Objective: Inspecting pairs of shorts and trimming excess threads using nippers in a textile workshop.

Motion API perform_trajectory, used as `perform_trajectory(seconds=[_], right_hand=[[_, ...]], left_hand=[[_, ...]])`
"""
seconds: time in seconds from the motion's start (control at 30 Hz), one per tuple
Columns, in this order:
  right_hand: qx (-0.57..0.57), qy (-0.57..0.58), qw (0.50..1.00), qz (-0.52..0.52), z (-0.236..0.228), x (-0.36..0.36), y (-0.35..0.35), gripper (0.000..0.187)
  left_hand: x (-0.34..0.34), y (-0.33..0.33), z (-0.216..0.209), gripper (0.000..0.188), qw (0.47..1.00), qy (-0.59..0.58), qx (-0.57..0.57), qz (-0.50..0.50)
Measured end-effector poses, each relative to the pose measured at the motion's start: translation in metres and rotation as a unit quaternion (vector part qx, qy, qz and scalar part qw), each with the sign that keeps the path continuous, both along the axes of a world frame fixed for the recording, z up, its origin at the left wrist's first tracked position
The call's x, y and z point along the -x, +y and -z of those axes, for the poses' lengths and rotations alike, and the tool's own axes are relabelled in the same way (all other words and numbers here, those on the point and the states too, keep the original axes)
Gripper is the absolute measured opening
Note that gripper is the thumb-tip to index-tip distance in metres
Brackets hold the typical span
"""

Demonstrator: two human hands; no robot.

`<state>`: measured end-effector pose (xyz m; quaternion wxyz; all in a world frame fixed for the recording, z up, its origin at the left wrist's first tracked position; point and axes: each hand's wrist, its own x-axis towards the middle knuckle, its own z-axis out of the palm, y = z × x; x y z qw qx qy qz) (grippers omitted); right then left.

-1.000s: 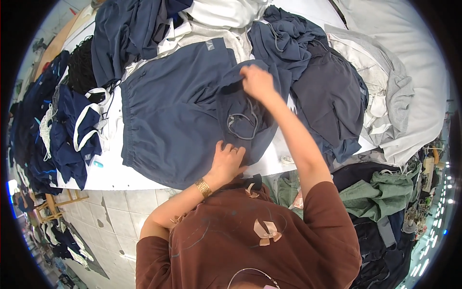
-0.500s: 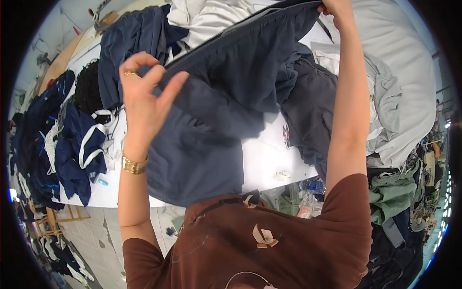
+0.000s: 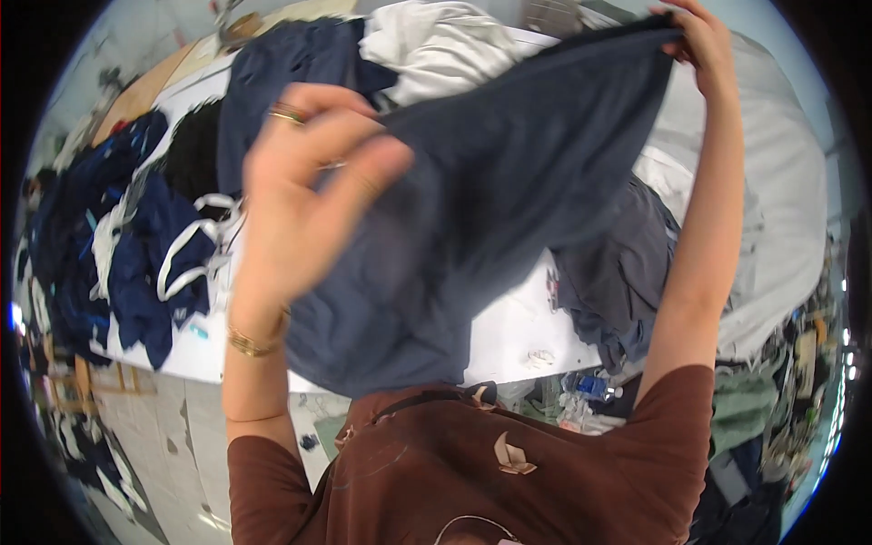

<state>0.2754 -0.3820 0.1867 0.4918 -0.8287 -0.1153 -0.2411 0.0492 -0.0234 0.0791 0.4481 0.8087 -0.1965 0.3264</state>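
Observation:
A dark blue-grey garment (image 3: 509,145) is stretched between my hands above the white table, its lower part hanging down to the table's near edge. My right hand (image 3: 707,50), raised at the upper right, pinches one end of its long dark edge. At the other end of that edge is my left hand (image 3: 313,173), smeared by motion, with fingers curled at the cloth and thumb lying over it. A gold band circles the left wrist. Folds hide the garment's exact kind.
Navy clothes with white straps (image 3: 173,263) are heaped at the left. A white cloth (image 3: 436,50) lies at the back, grey garments (image 3: 618,254) at the right beside a large pale grey fabric pile (image 3: 781,191). A plastic bottle (image 3: 590,388) sits below the table edge (image 3: 509,359).
Both hands have moved right, carrying the garment's upper edge with them. My right hand is slightly lower. The cloth now spreads wider at the right, and the view has shifted a little.

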Motion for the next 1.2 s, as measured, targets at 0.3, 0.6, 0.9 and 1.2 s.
perform_trajectory(seconds=[0.3, 0.6, 0.9, 1.2], right_hand=[[0.158, 0.069, 0.978, -0.120, 0.063, -0.007, 0.177, 0.035], [0.348, 0.199, 0.871, -0.285, 0.231, 0.008, 0.435, 0.020], [0.204, 0.194, 0.895, -0.346, 0.383, 0.057, 0.508, 0.069], [0.320, 0.048, 0.895, -0.307, 0.361, 0.201, 0.180, 0.047]], left_hand=[[0.095, 0.002, 0.083, 0.024, 0.988, 0.120, 0.092, -0.017], [0.140, 0.089, 0.221, 0.029, 0.870, 0.240, 0.270, -0.336], [0.161, 0.161, 0.307, 0.043, 0.773, 0.346, 0.203, -0.492], [0.140, 0.145, 0.269, 0.040, 0.769, 0.341, -0.123, -0.526]])
